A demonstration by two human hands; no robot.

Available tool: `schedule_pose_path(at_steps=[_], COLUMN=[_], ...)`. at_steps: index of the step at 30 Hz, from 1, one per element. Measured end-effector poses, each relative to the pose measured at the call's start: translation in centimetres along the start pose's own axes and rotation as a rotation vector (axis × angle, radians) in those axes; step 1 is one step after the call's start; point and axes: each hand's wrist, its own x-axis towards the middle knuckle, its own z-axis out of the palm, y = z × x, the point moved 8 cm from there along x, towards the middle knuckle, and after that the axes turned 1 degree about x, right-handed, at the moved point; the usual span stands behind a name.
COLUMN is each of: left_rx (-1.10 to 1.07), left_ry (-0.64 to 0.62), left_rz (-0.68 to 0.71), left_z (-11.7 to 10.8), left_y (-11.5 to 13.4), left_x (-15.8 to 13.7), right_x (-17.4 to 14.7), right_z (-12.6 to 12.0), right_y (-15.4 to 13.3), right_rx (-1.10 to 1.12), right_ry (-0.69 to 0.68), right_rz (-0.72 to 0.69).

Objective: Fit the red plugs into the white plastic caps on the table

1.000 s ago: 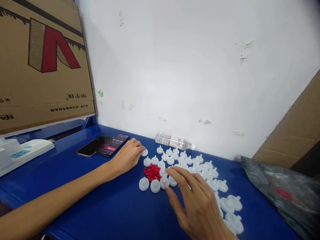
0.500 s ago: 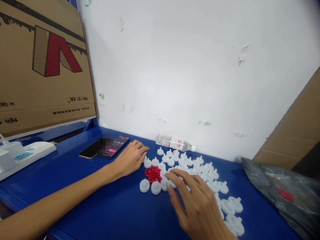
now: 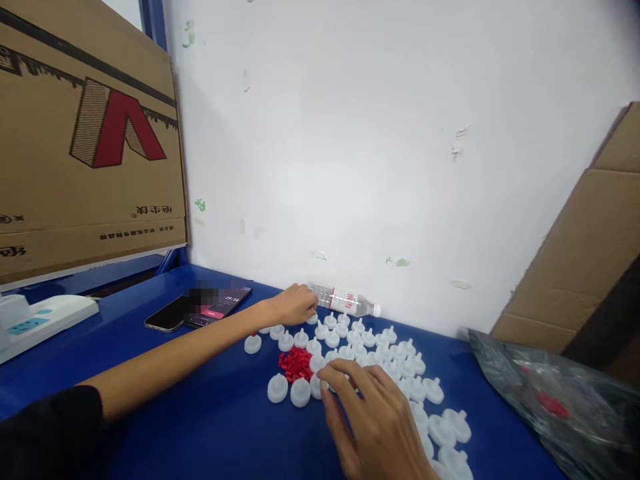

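My left hand [image 3: 299,304] reaches to the back of the group of white parts. Its fingers are closed at a white plastic cap with a thin stem [image 3: 312,319], just in front of the bottle. My right hand [image 3: 373,417] hovers palm down over the near caps, fingers bent and slightly apart, with nothing visible in them. Between the hands lies a pile of small red pieces [image 3: 296,364], ringed by white caps. One white cap [image 3: 253,344], with a bit of red at its top, sits apart to the left. Several more caps [image 3: 361,352] spread rightward.
A clear plastic bottle [image 3: 345,301] lies against the white wall. Two phones [image 3: 220,308] rest on the blue table [image 3: 200,427] at left, beyond a power strip [image 3: 50,320]. A grey plastic bag [image 3: 545,393] lies at right, near cardboard [image 3: 565,247]. A printed carton [image 3: 95,200] stands at left.
My left hand has moved back and right, from beside the red pile to the cap near the bottle. The cap with red now shows at left. My right thumb and index finger are closer together.
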Motion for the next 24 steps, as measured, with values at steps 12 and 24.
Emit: schedule_pose_path(at_steps=[12, 24], left_rx=[-0.864, -0.963], left_ry=[0.005, -0.083], left_rz=[-0.027, -0.009], left_z=[-5.0, -4.0], left_y=[4.9, 6.2], left_x=[-7.4, -8.5], right_x=[0.1, -0.2], right_z=[-0.8, 0.0], right_y=[2.0, 2.0], right_rx=[-0.199, -0.106], right_ry=[-0.001, -0.003], right_rz=[0.1, 0.065])
